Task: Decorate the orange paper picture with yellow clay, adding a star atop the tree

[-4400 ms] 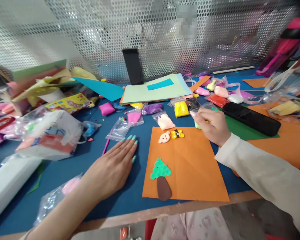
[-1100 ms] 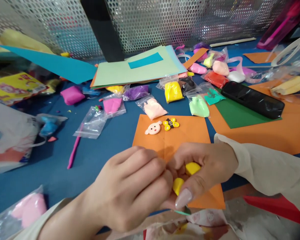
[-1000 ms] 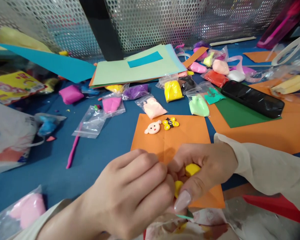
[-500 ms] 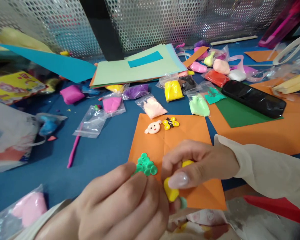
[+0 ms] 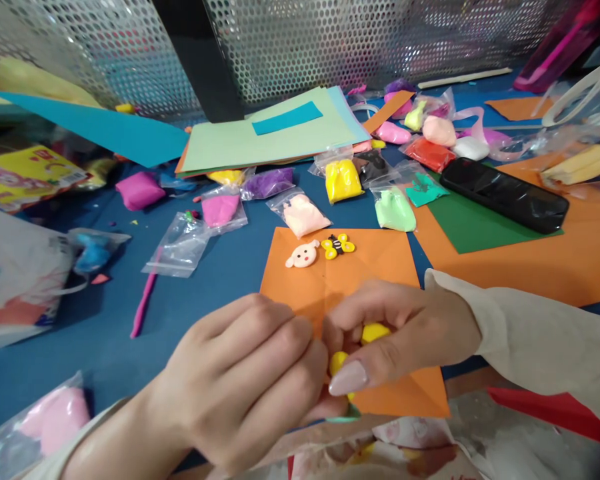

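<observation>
head: yellow clay (image 5: 375,333) sits within right grip (image 5: 405,331).

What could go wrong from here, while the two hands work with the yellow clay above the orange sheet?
The long thumbnail of the right hand is close beside the yellow clay, so it might dent it. The clay face and the bee lie on the orange sheet just beyond the hands; a knuckle could perhaps push them.
</observation>
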The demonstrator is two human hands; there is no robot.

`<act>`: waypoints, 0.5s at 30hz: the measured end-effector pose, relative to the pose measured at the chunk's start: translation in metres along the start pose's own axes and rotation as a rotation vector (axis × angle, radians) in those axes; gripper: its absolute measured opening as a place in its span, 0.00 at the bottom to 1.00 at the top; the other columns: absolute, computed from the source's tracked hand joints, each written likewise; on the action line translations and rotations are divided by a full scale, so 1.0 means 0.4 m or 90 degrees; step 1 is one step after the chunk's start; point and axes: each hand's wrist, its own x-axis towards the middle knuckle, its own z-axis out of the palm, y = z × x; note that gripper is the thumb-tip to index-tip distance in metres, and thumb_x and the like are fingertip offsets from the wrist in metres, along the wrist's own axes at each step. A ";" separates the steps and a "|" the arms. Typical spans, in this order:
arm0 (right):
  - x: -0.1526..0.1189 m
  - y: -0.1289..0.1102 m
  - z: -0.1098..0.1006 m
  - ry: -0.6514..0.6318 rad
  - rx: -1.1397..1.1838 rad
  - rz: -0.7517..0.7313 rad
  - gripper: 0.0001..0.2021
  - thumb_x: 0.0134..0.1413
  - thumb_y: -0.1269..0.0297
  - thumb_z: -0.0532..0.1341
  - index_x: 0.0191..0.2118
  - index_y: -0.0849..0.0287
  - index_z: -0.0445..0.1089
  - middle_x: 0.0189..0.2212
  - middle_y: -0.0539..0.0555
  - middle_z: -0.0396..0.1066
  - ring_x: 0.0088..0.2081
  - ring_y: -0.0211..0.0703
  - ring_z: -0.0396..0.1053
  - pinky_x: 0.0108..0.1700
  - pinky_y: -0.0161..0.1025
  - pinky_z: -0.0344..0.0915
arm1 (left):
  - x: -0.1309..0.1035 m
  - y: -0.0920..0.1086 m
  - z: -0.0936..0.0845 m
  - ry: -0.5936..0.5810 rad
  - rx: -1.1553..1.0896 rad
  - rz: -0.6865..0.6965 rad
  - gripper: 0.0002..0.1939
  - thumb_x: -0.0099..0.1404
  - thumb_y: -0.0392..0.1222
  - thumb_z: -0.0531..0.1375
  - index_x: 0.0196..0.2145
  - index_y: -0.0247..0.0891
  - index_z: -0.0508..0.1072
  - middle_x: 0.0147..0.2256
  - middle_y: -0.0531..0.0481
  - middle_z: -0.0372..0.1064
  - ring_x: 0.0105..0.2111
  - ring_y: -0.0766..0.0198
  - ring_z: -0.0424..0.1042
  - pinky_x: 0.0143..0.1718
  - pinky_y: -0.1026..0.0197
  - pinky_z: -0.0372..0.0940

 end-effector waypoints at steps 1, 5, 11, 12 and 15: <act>0.001 0.002 0.002 -0.013 0.015 0.001 0.06 0.52 0.71 0.60 0.25 0.65 0.65 0.21 0.45 0.59 0.24 0.27 0.55 0.26 0.28 0.53 | -0.001 -0.002 0.002 -0.012 0.025 0.020 0.13 0.68 0.40 0.50 0.30 0.34 0.69 0.26 0.49 0.64 0.28 0.64 0.62 0.25 0.59 0.62; 0.003 0.013 0.010 -0.044 0.073 0.053 0.07 0.52 0.69 0.60 0.27 0.65 0.65 0.23 0.46 0.61 0.27 0.28 0.58 0.29 0.28 0.56 | -0.003 0.001 0.005 0.000 0.028 0.036 0.12 0.67 0.38 0.50 0.27 0.37 0.67 0.27 0.49 0.64 0.27 0.64 0.61 0.24 0.58 0.63; 0.003 0.022 0.014 -0.033 0.087 0.061 0.07 0.52 0.68 0.61 0.27 0.64 0.64 0.22 0.46 0.60 0.26 0.28 0.58 0.28 0.27 0.57 | 0.010 0.008 0.001 0.040 0.053 0.060 0.14 0.63 0.29 0.53 0.21 0.38 0.67 0.25 0.51 0.66 0.26 0.66 0.63 0.25 0.61 0.65; 0.004 0.023 0.013 -0.034 0.084 0.052 0.07 0.52 0.69 0.61 0.27 0.64 0.63 0.22 0.45 0.59 0.26 0.28 0.58 0.27 0.27 0.57 | 0.011 0.008 0.002 0.049 0.058 0.065 0.14 0.63 0.29 0.53 0.21 0.38 0.67 0.24 0.51 0.66 0.26 0.66 0.63 0.25 0.61 0.65; 0.005 0.023 0.010 -0.037 0.076 0.018 0.07 0.51 0.72 0.61 0.26 0.64 0.63 0.22 0.46 0.60 0.25 0.27 0.57 0.26 0.26 0.55 | 0.007 0.007 0.005 0.064 0.056 0.079 0.15 0.64 0.29 0.52 0.20 0.38 0.66 0.24 0.52 0.66 0.25 0.67 0.63 0.24 0.62 0.66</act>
